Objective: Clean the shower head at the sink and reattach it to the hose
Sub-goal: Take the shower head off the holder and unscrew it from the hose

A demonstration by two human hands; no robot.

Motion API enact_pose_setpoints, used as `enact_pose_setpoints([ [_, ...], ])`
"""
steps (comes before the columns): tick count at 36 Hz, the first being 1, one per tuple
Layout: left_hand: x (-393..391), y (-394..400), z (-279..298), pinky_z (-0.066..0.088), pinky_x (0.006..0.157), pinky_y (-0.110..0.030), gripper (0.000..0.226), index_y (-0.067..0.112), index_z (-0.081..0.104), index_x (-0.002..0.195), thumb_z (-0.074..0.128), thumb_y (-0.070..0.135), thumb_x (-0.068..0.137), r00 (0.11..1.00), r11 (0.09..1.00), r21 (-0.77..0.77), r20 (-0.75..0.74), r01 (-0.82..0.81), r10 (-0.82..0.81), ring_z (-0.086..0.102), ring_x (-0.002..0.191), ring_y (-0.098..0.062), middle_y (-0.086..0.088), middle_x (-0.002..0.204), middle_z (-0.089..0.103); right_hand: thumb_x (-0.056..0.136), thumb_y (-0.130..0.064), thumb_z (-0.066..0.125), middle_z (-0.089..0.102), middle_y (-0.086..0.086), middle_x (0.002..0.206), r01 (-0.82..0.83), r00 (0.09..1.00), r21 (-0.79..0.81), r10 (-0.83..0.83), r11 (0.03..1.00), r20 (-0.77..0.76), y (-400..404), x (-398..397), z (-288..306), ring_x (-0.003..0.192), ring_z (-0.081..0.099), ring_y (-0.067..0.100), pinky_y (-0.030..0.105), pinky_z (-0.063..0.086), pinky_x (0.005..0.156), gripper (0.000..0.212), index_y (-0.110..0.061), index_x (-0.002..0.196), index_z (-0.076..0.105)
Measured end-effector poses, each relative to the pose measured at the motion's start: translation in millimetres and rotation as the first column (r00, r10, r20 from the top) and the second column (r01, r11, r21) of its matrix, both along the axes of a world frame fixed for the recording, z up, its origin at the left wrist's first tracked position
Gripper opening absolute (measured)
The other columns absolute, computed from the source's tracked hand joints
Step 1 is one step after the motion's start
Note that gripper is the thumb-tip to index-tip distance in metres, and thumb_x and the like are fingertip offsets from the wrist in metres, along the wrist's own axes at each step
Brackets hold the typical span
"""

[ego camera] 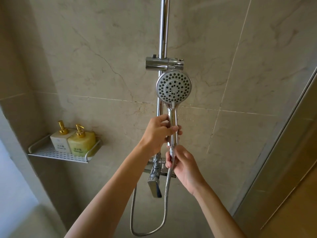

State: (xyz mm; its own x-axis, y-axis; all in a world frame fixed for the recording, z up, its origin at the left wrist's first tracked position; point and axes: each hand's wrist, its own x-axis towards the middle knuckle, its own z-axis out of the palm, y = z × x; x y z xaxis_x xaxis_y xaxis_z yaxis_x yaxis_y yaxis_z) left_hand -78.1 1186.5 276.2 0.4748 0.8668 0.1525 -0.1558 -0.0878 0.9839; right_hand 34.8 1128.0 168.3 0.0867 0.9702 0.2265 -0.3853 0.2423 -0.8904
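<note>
Now, at the shower wall, not the sink: shower head (174, 86) upright just below the slider bracket (163, 64), face toward the camera. Left hand (157, 133) wrapped firmly round the chrome handle; right hand (182, 164) pinching the hose nut (172, 152) at the handle's base, hose (165, 194) looping below. Best to brace the handle dead steady and turn only the nut, keeping threads square. Riser rail (163, 31) close behind, mixer valve (155, 170) underneath crowding the wrist; two pump bottles (73, 140) on the shelf (56, 153), well clear.
</note>
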Motion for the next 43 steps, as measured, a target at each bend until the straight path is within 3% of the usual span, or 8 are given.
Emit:
enact_pose_setpoints([
  [2,-1,1,0,0.049,0.088,-0.070,0.018,-0.006,0.057,0.104,0.054,-0.016,0.089,1.000,1.000,-0.015,0.000,0.002,-0.002,0.071,0.087,-0.031,-0.020,0.092,0.068,0.100,-0.034,0.050,0.053,0.015,0.086,-0.135,0.985,-0.014,0.133,0.991,-0.114,-1,6,2,0.068,0.042,0.022,0.034,0.034,0.069,0.034,-0.002,0.113,0.054],
  [6,-2,3,-1,0.046,0.088,-0.073,0.020,-0.006,0.057,0.105,0.053,-0.017,0.089,1.000,0.999,-0.046,0.027,0.001,0.000,0.072,0.086,-0.031,-0.020,0.090,0.069,0.101,-0.021,0.045,0.053,0.014,0.087,-0.229,0.969,-0.048,0.223,0.972,-0.105,-3,13,8,0.070,0.043,0.021,0.035,0.036,0.071,0.045,0.014,0.127,0.050],
  [12,-2,3,-1,0.054,0.087,-0.062,0.014,-0.003,0.057,0.097,0.054,-0.014,0.091,0.999,0.999,-0.040,0.043,0.027,-0.025,0.071,0.087,-0.031,-0.018,0.089,0.068,0.093,-0.015,0.063,0.061,0.018,0.093,-0.184,0.982,-0.067,0.187,0.981,0.034,-5,20,16,0.076,0.059,0.026,0.046,0.053,0.079,0.033,0.008,0.116,0.058],
  [17,0,1,-1,0.053,0.087,-0.063,0.015,-0.004,0.057,0.098,0.053,-0.015,0.091,0.999,0.999,-0.036,0.037,0.025,-0.023,0.070,0.087,-0.031,-0.018,0.088,0.067,0.092,-0.012,0.066,0.069,0.027,0.102,-0.060,0.987,-0.060,0.068,0.996,0.147,-4,16,15,0.070,0.065,0.033,0.046,0.055,0.073,0.019,-0.004,0.104,0.053],
  [24,0,1,-4,0.051,0.088,-0.066,0.014,-0.003,0.059,0.097,0.058,-0.014,0.088,1.000,1.000,0.012,0.008,-0.017,0.017,0.072,0.088,-0.031,-0.015,0.086,0.071,0.088,-0.013,0.074,0.074,0.016,0.083,0.307,0.888,0.036,-0.300,0.951,0.347,-3,-1,9,0.060,0.063,0.024,0.039,0.057,0.066,0.026,-0.006,0.099,0.051],
  [33,0,2,-4,0.049,0.087,-0.071,0.015,-0.005,0.058,0.099,0.059,-0.014,0.087,0.999,0.999,-0.019,0.017,-0.028,0.029,0.072,0.084,-0.030,-0.016,0.084,0.070,0.101,-0.024,0.050,0.063,0.028,0.098,-0.076,0.997,-0.033,0.075,0.997,-0.034,1,11,3,0.070,0.051,0.024,0.033,0.041,0.066,0.027,0.000,0.108,0.058],
  [37,-1,1,-4,0.049,0.087,-0.071,0.020,-0.014,0.056,0.107,0.058,-0.016,0.087,0.999,0.999,-0.036,0.028,-0.033,0.034,0.071,0.085,-0.032,-0.017,0.085,0.069,0.101,-0.019,0.047,0.064,0.025,0.101,-0.142,0.989,-0.058,0.139,0.988,-0.044,3,15,7,0.074,0.051,0.022,0.032,0.041,0.067,0.039,0.011,0.124,0.058],
  [43,-1,0,-3,0.053,0.086,-0.066,0.022,-0.014,0.056,0.109,0.057,-0.016,0.088,0.999,0.999,-0.041,0.028,-0.018,0.019,0.071,0.087,-0.032,-0.018,0.088,0.069,0.100,-0.020,0.054,0.060,0.021,0.097,-0.137,0.989,-0.077,0.141,0.988,0.047,3,20,7,0.073,0.052,0.025,0.036,0.044,0.070,0.031,0.007,0.113,0.063],
])
